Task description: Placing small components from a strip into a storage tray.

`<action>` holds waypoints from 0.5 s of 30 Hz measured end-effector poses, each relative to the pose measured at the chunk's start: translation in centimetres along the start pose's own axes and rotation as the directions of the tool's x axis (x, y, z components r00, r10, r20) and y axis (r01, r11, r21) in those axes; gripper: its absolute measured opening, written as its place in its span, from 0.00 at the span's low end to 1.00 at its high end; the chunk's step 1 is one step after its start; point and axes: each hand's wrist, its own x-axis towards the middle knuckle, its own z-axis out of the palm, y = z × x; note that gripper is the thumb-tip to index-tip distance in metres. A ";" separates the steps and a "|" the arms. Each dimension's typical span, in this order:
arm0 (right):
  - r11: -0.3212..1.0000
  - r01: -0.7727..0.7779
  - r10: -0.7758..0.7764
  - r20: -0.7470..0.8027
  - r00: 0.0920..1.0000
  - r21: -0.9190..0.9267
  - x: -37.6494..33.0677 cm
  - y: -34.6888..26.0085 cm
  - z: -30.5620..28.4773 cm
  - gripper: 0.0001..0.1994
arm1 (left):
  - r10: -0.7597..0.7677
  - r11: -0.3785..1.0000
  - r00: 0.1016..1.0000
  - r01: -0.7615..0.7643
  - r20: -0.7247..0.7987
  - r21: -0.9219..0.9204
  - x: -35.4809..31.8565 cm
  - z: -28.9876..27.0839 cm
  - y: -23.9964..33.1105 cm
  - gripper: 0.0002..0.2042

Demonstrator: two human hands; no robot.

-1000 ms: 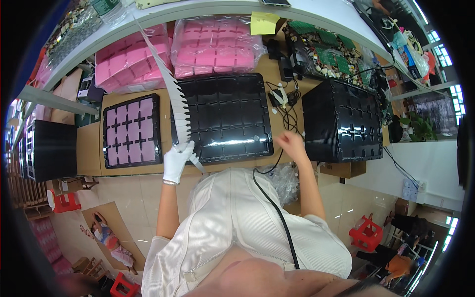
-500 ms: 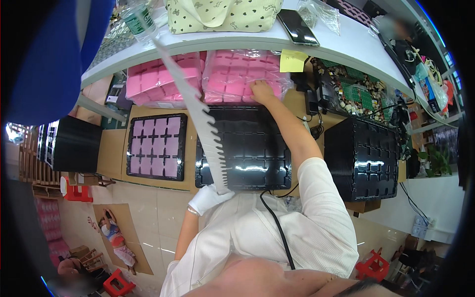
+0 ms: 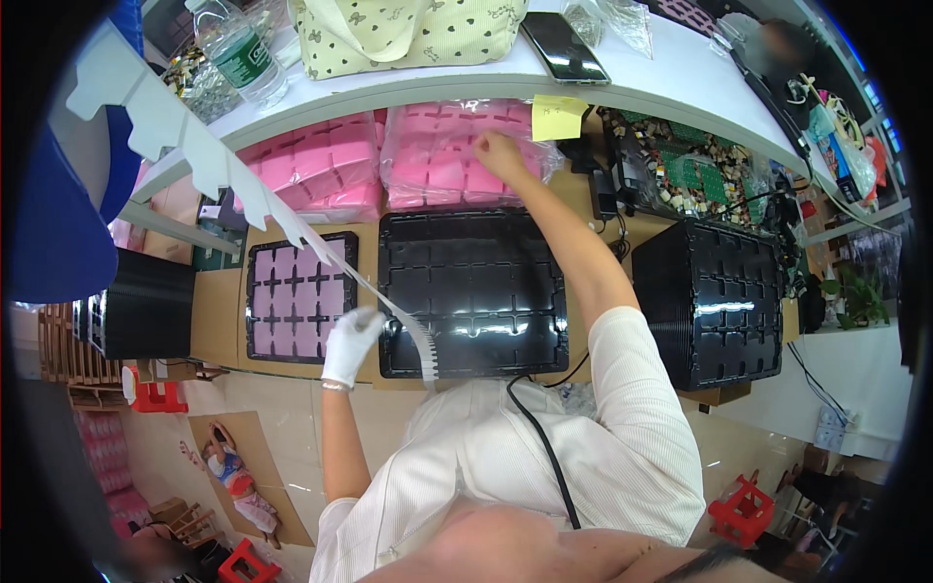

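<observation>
One brown counter [image 3: 216, 316] spreads out before us, a white shelf [image 3: 671, 80] above it carrying a patterned bag [image 3: 408, 44], a phone [image 3: 566, 49] and a bottle [image 3: 236, 62]. Red stools [image 3: 742, 510] dot the tiled floor [image 3: 292, 408], and someone [image 3: 236, 476] lies on cardboard down there! Far left, a blue shape [image 3: 63, 223] is cut off, impossible to name; the shelf hides part of the plastic-wrapped pink foam [image 3: 452, 160]. And the toothed strip [image 3: 212, 160]: white, thin, twisting, coarse teeth up high, fine ones below, slanting from the upper left across the purple-filled tray [image 3: 277, 330] to the big black tray's [image 3: 471, 291] near edge. Now the hands: gloved left [image 3: 353, 345], fingers bent beside the strip, grip unclear; bare right [image 3: 498, 155], fingers curled before the foam, contents impossible to tell.
</observation>
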 end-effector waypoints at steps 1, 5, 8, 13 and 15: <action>1.000 0.002 -0.002 0.000 1.000 -0.003 -0.6 -1.6 -0.5 0.07 | 0.069 0.985 0.993 -0.083 -0.093 -0.149 1.2 1.0 -0.5 0.19; 0.945 0.259 -0.125 -0.507 0.853 0.202 -3.9 -7.2 -2.6 0.05 | 0.234 0.776 0.968 -0.126 0.097 -0.618 6.5 6.5 0.5 0.22; 0.923 0.256 -0.052 -0.567 0.822 0.287 -7.9 -10.7 -4.2 0.04 | 0.216 0.323 0.955 0.128 0.204 -0.938 9.4 10.9 4.7 0.35; 0.976 0.103 0.014 -0.527 0.850 0.191 -14.5 -10.7 -6.0 0.12 | 0.231 -0.247 0.891 0.443 0.392 -0.862 13.2 13.9 6.8 0.43; 0.679 -0.220 0.555 -0.293 0.779 0.700 -16.1 -7.2 -5.4 0.28 | 0.403 -0.381 0.814 0.565 0.419 -0.731 13.3 13.6 6.3 0.38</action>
